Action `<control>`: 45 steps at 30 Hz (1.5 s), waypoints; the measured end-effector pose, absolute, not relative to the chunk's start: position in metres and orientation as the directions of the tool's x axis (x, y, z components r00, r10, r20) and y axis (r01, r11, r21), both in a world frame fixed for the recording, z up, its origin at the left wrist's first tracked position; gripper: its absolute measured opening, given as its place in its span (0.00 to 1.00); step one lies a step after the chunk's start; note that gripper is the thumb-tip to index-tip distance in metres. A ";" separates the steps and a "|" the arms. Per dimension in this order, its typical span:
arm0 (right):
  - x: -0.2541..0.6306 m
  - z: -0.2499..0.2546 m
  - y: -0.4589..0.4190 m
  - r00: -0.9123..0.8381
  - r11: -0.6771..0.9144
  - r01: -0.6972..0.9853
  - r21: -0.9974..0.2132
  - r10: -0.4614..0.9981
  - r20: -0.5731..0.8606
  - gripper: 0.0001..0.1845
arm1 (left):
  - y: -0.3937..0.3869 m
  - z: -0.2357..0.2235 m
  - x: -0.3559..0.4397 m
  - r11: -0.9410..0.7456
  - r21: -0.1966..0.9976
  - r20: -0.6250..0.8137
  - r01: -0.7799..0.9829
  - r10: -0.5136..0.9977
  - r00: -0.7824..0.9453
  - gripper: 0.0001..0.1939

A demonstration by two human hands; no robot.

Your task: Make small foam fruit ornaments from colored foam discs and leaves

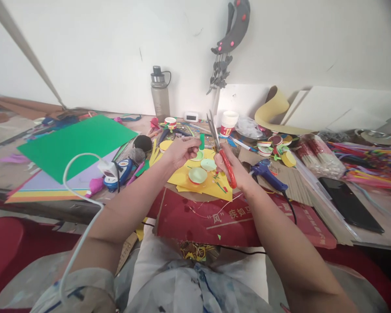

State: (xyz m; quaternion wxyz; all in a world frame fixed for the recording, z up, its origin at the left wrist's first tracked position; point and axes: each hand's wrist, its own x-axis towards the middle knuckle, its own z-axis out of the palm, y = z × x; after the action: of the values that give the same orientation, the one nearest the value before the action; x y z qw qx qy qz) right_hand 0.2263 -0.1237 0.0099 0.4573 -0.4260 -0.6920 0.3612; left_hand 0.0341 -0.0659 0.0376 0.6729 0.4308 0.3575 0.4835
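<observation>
Between the fingertips of my left hand (182,152) is a small piece of green paper (202,141), held upright. My right hand (230,165) is closed round the red handles of a pair of scissors (228,168). Their blades point up and away, a little apart, just right of the green piece and not touching it. Below both hands lie sheets of yellow paper (179,177). On them rest a pale green paper cup bottom (197,175) and a second pale green disc (208,164), among small red and green scraps.
A blue hot glue gun (267,174) lies right of my right hand, its cord trailing forward. Large green paper (74,145) and a blue power socket (119,176) are on the left. Behind stand a bottle (160,98) and a paper cup (228,123). A black phone (350,204) lies at the right.
</observation>
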 end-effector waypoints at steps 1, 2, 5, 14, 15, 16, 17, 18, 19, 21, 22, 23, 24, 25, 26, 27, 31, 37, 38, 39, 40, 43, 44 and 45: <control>0.225 0.010 -0.124 -0.229 0.364 0.268 -0.892 0.923 0.308 0.33 | -0.065 0.037 0.033 0.154 0.917 -0.058 -0.369 0.964 0.259 0.12; 0.224 0.010 -0.125 -0.244 0.352 0.274 -0.895 0.925 0.290 0.32 | -0.064 0.036 0.033 0.148 0.908 -0.054 -0.392 0.969 0.242 0.12; 0.220 0.012 -0.126 -0.291 0.357 0.292 -0.887 0.917 0.274 0.30 | -0.064 0.036 0.033 0.136 0.889 -0.061 -0.438 0.982 0.181 0.10; 0.217 0.010 -0.129 -0.324 0.328 0.303 -0.895 0.918 0.227 0.28 | -0.077 0.048 0.043 0.167 0.880 -0.126 -0.445 0.985 0.119 0.07; 0.217 0.010 -0.129 -0.323 0.326 0.299 -0.897 0.919 0.226 0.28 | -0.078 0.049 0.044 0.168 0.879 -0.129 -0.446 0.985 0.118 0.07; 0.217 0.010 -0.130 -0.321 0.324 0.297 -0.898 0.920 0.226 0.28 | -0.078 0.049 0.044 0.167 0.879 -0.128 -0.447 0.985 0.116 0.07; 0.217 0.010 -0.130 -0.318 0.324 0.297 -0.898 0.921 0.227 0.27 | -0.079 0.049 0.044 0.165 0.880 -0.127 -0.446 0.985 0.114 0.07; 0.217 0.011 -0.130 -0.316 0.324 0.296 -0.898 0.921 0.228 0.27 | -0.079 0.049 0.044 0.162 0.881 -0.125 -0.444 0.986 0.112 0.07; 0.217 0.011 -0.131 -0.315 0.324 0.296 -0.899 0.921 0.228 0.27 | -0.079 0.049 0.044 0.159 0.883 -0.123 -0.443 0.986 0.108 0.07; 0.217 0.012 -0.131 -0.316 0.320 0.292 -0.901 0.922 0.225 0.28 | -0.079 0.049 0.044 0.152 0.885 -0.119 -0.441 0.988 0.101 0.07; 0.216 0.011 -0.130 -0.315 0.318 0.289 -0.903 0.922 0.224 0.28 | -0.079 0.049 0.044 0.149 0.885 -0.118 -0.441 0.988 0.099 0.07; 0.216 0.011 -0.130 -0.313 0.317 0.283 -0.905 0.923 0.225 0.29 | -0.078 0.048 0.045 0.148 0.885 -0.117 -0.442 0.988 0.097 0.07; 0.216 0.011 -0.130 -0.312 0.316 0.278 -0.907 0.923 0.226 0.29 | -0.078 0.048 0.045 0.148 0.885 -0.117 -0.442 0.988 0.097 0.07; 0.216 0.010 -0.130 -0.311 0.317 0.272 -0.909 0.923 0.229 0.29 | -0.078 0.048 0.045 0.148 0.885 -0.117 -0.441 0.988 0.097 0.07; 0.216 0.009 -0.129 -0.310 0.317 0.266 -0.910 0.922 0.231 0.28 | -0.078 0.048 0.045 0.148 0.885 -0.116 -0.441 0.988 0.099 0.07; 0.216 0.009 -0.129 -0.309 0.316 0.259 -0.913 0.922 0.232 0.28 | -0.078 0.049 0.045 0.147 0.886 -0.115 -0.440 0.988 0.100 0.07; 0.216 0.005 -0.128 -0.307 0.291 0.231 -0.929 0.927 0.214 0.28 | -0.079 0.049 0.045 0.150 0.883 -0.118 -0.445 0.988 0.099 0.07; 0.215 0.001 -0.126 -0.277 0.274 0.234 -0.933 0.939 0.206 0.30 | -0.080 0.049 0.046 0.155 0.869 -0.124 -0.469 0.988 0.096 0.06; 0.215 0.001 -0.126 -0.274 0.272 0.239 -0.932 0.940 0.204 0.30 | -0.080 0.048 0.047 0.155 0.869 -0.122 -0.471 0.988 0.099 0.06; 0.215 0.001 -0.126 -0.271 0.272 0.243 -0.931 0.941 0.204 0.30 | -0.080 0.048 0.047 0.154 0.868 -0.120 -0.473 0.987 0.102 0.07; 0.214 0.001 -0.127 -0.269 0.274 0.245 -0.930 0.941 0.206 0.30 | -0.080 0.047 0.047 0.154 0.865 -0.118 -0.477 0.988 0.105 0.07; 0.214 0.001 -0.129 -0.264 0.278 0.259 -0.925 0.942 0.209 0.29 | -0.081 0.047 0.048 0.152 0.858 -0.114 -0.492 0.988 0.105 0.07; 0.214 0.001 -0.129 -0.261 0.278 0.267 -0.923 0.943 0.208 0.29 | -0.081 0.047 0.048 0.151 0.855 -0.114 -0.496 0.988 0.105 0.07; 0.213 0.002 -0.130 -0.258 0.278 0.276 -0.920 0.944 0.208 0.29 | -0.081 0.046 0.048 0.152 0.852 -0.114 -0.500 0.988 0.106 0.07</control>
State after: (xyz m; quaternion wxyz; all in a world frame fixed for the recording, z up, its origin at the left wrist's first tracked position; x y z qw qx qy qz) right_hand 0.2134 -0.1299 0.0016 0.4148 -0.4461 -0.6834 0.4023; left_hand 0.0484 -0.0808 0.0462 0.6648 0.3330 0.3661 0.5596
